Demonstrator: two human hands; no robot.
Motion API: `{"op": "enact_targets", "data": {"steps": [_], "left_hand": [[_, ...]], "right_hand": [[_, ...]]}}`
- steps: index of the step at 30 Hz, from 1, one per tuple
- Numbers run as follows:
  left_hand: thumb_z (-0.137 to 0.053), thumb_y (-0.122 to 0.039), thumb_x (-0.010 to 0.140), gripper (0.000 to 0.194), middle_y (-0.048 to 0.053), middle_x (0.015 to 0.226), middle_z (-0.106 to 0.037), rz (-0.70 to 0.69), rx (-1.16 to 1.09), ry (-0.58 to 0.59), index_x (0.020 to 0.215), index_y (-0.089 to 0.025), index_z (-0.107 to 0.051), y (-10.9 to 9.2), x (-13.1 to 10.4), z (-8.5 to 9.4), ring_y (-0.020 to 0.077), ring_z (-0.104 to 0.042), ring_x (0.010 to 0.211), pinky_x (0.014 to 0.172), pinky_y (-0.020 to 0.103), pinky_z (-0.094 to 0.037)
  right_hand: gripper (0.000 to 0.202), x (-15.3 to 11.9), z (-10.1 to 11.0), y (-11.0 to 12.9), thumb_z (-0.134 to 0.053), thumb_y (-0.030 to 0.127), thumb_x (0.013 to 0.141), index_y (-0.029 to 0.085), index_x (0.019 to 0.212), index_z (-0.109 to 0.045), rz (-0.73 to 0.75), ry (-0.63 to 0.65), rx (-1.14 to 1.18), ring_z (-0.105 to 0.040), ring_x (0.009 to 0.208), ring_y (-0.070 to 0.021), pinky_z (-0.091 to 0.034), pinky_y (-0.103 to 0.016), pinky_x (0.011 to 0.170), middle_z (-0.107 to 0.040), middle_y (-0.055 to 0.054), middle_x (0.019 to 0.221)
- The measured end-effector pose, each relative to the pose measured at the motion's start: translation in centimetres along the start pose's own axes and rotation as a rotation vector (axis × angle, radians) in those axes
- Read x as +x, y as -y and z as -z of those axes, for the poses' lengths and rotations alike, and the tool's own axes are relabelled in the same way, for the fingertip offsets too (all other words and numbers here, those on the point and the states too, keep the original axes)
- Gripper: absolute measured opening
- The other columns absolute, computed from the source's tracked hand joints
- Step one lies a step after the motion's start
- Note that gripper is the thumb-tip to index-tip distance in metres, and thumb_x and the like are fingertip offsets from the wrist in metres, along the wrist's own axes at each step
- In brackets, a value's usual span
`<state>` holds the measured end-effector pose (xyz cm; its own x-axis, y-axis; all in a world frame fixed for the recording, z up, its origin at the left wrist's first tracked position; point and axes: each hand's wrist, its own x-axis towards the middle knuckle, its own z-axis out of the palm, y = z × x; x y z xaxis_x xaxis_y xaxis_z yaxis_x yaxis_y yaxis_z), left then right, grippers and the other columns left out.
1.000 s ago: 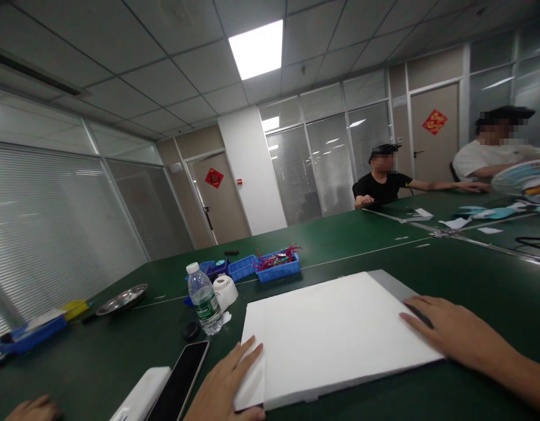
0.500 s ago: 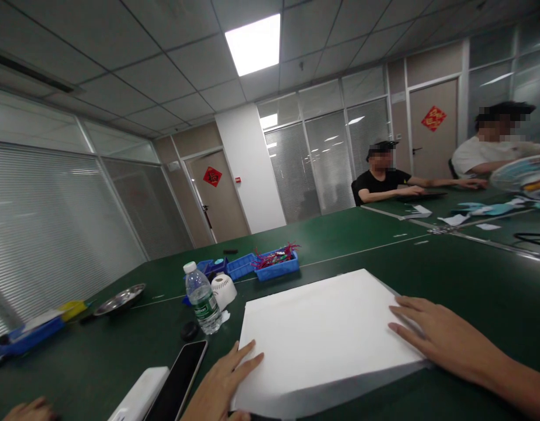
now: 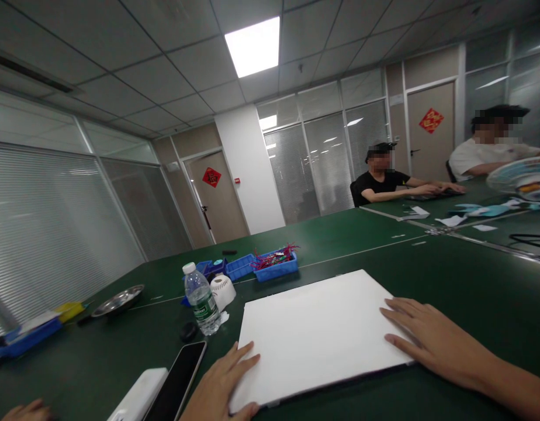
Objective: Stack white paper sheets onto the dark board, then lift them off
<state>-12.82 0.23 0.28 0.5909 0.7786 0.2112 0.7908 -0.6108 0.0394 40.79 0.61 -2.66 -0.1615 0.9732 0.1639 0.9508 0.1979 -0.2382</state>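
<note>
A large white sheet [image 3: 316,336] lies flat in front of me, apparently on a thin dark-edged base that shows along its near side. On its left edge rest the spread fingers of my left hand [image 3: 224,377], the thumb at the near left corner. My right hand [image 3: 423,333] lies across the right edge, fingers stretched out and apart over the surface. Neither hand grips anything. Left of my left hand are a black-screened phone [image 3: 177,380] and a white box-like object [image 3: 141,394].
A water bottle [image 3: 201,301], a dark round lid [image 3: 189,331] and a white vented cup-shaped object [image 3: 224,291] stand beyond the phone. Farther are a blue tray [image 3: 276,271] of red wires and a metal pan [image 3: 118,301]. Another person's hand [image 3: 31,411] shows lower left; two people sit far right.
The sheet's raised near edge has come down flat, showing the dark edge beneath. My right hand has moved slightly left onto it. A far person's hands have come together.
</note>
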Motion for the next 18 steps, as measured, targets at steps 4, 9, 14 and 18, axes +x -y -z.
{"op": "enact_targets", "data": {"steps": [4, 9, 14, 18], "left_hand": [[-0.07, -0.06, 0.094, 0.061, 0.002, 0.157, -0.056, -0.04, 0.019, -0.051, 0.151, -0.041, -0.058, 0.1, 0.1, -0.1, 0.037, -0.057, 0.141, 0.111, 0.05, -0.055], [-0.073, -0.05, 0.095, 0.06, 0.001, 0.156, -0.058, -0.094, 0.025, -0.136, 0.152, -0.041, -0.056, 0.4, -0.2, -0.3, 0.0352, -0.062, 0.137, 0.11, 0.049, -0.056], [-0.072, -0.058, 0.095, 0.066, 0.003, 0.159, -0.053, -0.076, 0.026, -0.064, 0.155, -0.042, -0.053, 0.3, -0.1, -0.2, 0.0395, -0.059, 0.139, 0.109, 0.054, -0.056], [-0.069, -0.06, 0.097, 0.062, 0.003, 0.16, -0.05, -0.056, -0.003, -0.01, 0.154, -0.042, -0.054, 0.3, 0.0, -0.1, 0.0416, -0.053, 0.142, 0.111, 0.059, -0.052]], "right_hand": [[0.073, 0.2, -0.5, -0.3, -0.039, 0.08, 0.094, 0.042, 0.156, -0.045, -0.006, -0.055, 0.071, -0.037, 0.153, -0.0308, -0.031, -0.063, 0.126, -0.041, 0.002, 0.165], [0.096, 0.9, -1.4, -1.7, -0.044, 0.088, 0.085, 0.02, 0.153, -0.054, -0.22, -0.171, 0.205, -0.039, 0.151, -0.0381, -0.023, -0.064, 0.128, -0.049, -0.013, 0.158], [0.1, 1.3, -1.5, -2.4, -0.048, 0.085, 0.084, 0.018, 0.157, -0.048, -0.294, -0.192, 0.37, -0.053, 0.14, -0.0377, -0.034, -0.061, 0.124, -0.054, -0.014, 0.154], [0.094, 1.7, -0.2, -2.2, -0.055, 0.077, 0.083, 0.017, 0.154, -0.05, -0.389, -0.262, 0.601, -0.063, 0.127, -0.0396, -0.051, -0.059, 0.11, -0.064, -0.017, 0.142]]}}
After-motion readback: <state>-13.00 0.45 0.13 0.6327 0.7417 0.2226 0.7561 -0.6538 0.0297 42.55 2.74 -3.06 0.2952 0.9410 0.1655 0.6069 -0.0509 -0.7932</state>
